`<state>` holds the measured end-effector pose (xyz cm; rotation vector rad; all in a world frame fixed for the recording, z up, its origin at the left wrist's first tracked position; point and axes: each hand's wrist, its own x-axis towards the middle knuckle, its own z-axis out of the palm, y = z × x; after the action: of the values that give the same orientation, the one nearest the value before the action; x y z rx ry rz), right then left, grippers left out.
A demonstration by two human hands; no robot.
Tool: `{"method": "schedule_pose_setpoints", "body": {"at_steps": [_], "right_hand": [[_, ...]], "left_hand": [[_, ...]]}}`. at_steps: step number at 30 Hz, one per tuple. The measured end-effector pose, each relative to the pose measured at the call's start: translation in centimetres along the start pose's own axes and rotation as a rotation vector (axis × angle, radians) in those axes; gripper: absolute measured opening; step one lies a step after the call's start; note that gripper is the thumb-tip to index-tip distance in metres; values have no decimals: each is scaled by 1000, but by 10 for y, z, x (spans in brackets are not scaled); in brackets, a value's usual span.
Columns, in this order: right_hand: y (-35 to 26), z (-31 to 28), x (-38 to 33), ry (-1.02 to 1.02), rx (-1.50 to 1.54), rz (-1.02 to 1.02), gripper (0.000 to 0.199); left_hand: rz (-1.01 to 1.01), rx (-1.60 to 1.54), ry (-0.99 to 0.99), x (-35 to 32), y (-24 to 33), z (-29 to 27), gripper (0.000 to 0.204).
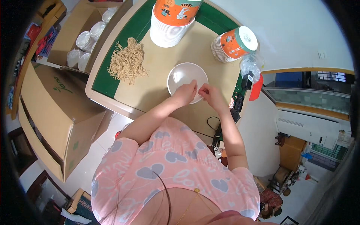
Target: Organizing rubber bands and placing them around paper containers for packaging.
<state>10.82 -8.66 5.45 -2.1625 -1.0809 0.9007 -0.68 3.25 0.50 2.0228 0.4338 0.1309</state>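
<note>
My left hand (186, 92) and my right hand (210, 95) meet over the near rim of a round white bowl (182, 75). The fingers of each are pinched together, close to touching the other hand's. Whatever lies between the fingertips is too small to make out. Left of the bowl, a loose heap of tan string (129, 62) is spread on the table. Behind it stands a tall stack of white paper tubs (168, 33), topped by an orange printed one.
A second stack of orange printed paper tubs (229, 44) is at the table's right, beside a clear plastic bag (252, 64). Black adapters and a cable (215, 137) lie along the right edge. Cardboard boxes (56, 86) stand left, one holding wrapped white cups (84, 39).
</note>
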Motion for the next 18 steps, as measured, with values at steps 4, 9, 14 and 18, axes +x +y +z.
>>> {"method": "schedule_pose_setpoints", "body": {"at_steps": [4,9,14,18], "right_hand": [[-7,2,4,15,13,57,11],[1,7,9,4,-24,94,11],[-4,8,9,29,52,131,12],[8,10,14,27,51,135,11]], "left_hand": [[180,-66,39,1,-4,-4,7],[206,160,-37,-4,2,-14,12],[269,171,50,-7,2,-17,12],[315,185,-12,3,-9,-5,10]]}}
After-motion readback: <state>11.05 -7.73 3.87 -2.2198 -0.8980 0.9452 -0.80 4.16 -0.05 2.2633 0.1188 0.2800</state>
